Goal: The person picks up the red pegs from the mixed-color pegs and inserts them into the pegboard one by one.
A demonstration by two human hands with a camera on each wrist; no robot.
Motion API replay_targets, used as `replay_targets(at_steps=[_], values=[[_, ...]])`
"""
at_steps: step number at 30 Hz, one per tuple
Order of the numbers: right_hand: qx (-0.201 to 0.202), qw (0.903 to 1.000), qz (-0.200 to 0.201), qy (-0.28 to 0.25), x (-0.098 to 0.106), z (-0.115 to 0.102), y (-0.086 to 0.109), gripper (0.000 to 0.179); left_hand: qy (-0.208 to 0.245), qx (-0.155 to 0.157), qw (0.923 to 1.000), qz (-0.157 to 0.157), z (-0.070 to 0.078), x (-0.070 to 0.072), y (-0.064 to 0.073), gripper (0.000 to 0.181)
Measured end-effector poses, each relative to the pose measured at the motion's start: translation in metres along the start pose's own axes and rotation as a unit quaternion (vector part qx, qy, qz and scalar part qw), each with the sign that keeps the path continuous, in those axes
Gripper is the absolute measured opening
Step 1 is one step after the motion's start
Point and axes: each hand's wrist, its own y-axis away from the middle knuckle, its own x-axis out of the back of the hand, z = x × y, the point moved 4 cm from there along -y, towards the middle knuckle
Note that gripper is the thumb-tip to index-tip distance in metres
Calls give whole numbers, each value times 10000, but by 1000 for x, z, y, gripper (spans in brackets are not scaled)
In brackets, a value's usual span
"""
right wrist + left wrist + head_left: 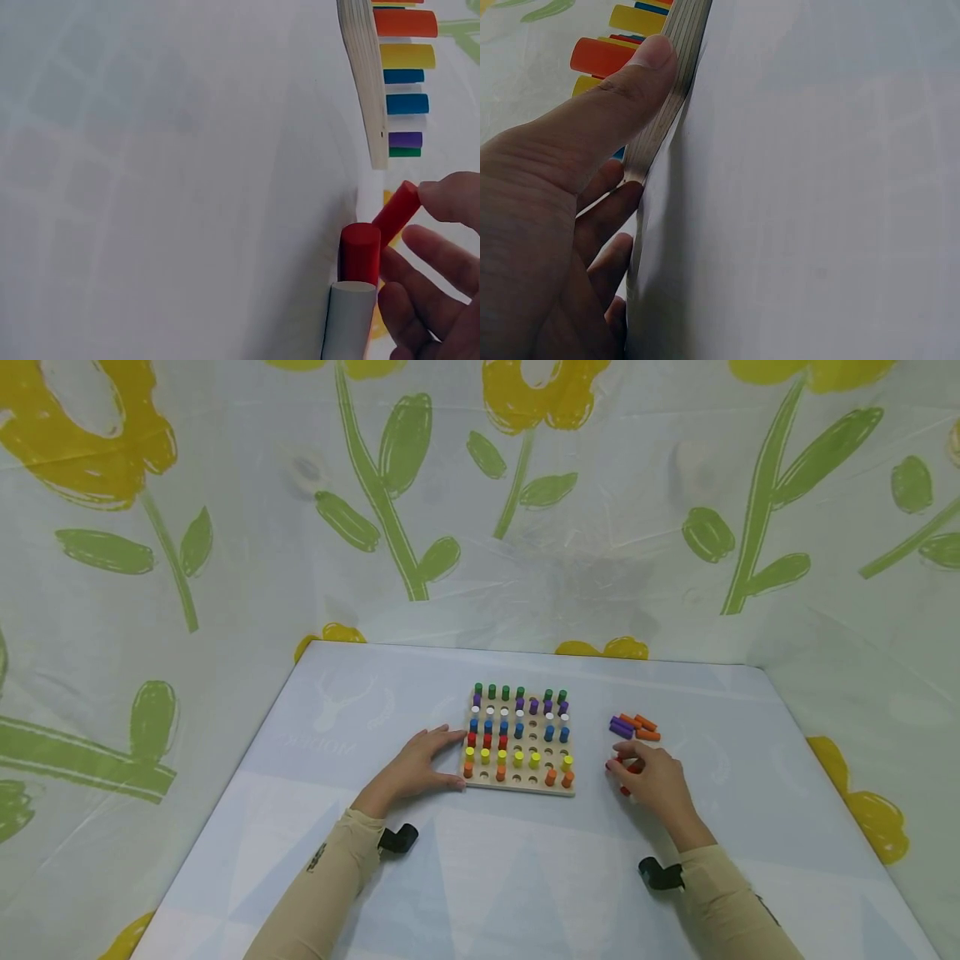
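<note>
On the table stands a wooden pegboard (526,771) with rows of upright green, purple, white, blue, red, yellow and orange pegs, with bare holes among them. At its left side rests my left hand (416,767), thumb and fingers spread. The thumb (654,56) touches the board's edge in the left wrist view, next to orange and yellow pegs. Right of the board, my right hand (657,777) pinches a red peg (397,212) between thumb and fingers. Another red peg (361,251) and a white peg (350,319) lie close beside those fingers.
Behind my right hand lies a small group of loose purple pegs (622,727) and orange pegs (647,735). The pale table (525,877) meets a flower-printed curtain (585,585) at its back edge.
</note>
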Motion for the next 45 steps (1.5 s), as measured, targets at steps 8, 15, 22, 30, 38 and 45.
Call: replay_targets(at_steps=[8, 15, 22, 30, 38, 45], values=[[-77, 9997, 74, -204, 3, 3, 2, 37, 0, 49, 10000, 4, 0, 0, 0, 91], [44, 9992, 382, -137, 6, 6, 3, 31, 0, 19, 10000, -12, 2, 1, 0, 91], [14, 9988, 398, -271, 8, 6, 3, 28, -41, 1, 10000, -24, 1, 1, 0, 91], [35, 9988, 446, -216, 6, 7, 3, 29, -45, -54, 10000, -37, 1, 1, 0, 92], [19, 9982, 534, -253, 8, 6, 3, 28, -32, -57, 10000, -41, 1, 1, 0, 92], [139, 9975, 661, -199, 8, 5, 4, 29, -22, -38, 10000, -54, 0, 0, -1, 92]])
